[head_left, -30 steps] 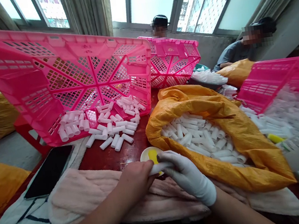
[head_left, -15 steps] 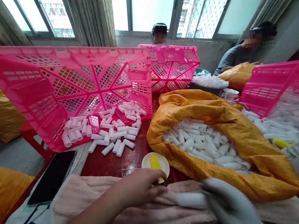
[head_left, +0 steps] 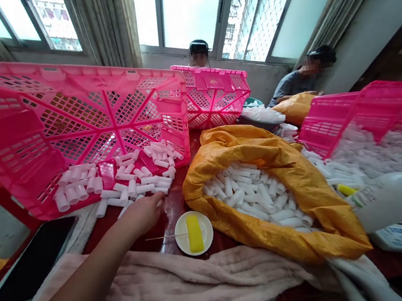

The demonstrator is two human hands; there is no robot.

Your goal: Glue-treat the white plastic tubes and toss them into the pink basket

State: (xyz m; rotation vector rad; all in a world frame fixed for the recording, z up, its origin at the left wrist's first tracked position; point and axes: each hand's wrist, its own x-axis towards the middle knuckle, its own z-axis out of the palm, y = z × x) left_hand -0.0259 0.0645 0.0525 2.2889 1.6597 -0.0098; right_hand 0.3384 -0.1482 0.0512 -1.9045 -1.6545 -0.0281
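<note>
My bare left hand (head_left: 143, 213) reaches forward over the dark red table to the edge of a heap of short white plastic tubes (head_left: 141, 178). The tubes spill out of a big pink mesh basket (head_left: 69, 114) tipped on its side. My fingers point away from me, close together, against the nearest tubes; whether they hold one is hidden. My right hand is out of view. To the right of my hand sits a small white dish (head_left: 181, 235) with a yellow block (head_left: 194, 232) and a thin stick across it.
An open yellow sack (head_left: 284, 158) full of white tubes (head_left: 252, 195) lies to the right. A pink towel (head_left: 190, 286) covers the near edge, with a dark phone (head_left: 33, 261) at the left. Another tipped pink basket (head_left: 367, 107), a white bottle (head_left: 398, 197), a far basket (head_left: 215, 88) and two seated people are beyond.
My gloved right hand took the white tube from between both hands and dropped out of view. My left hand moved from the towel forward and left to the tube heap.
</note>
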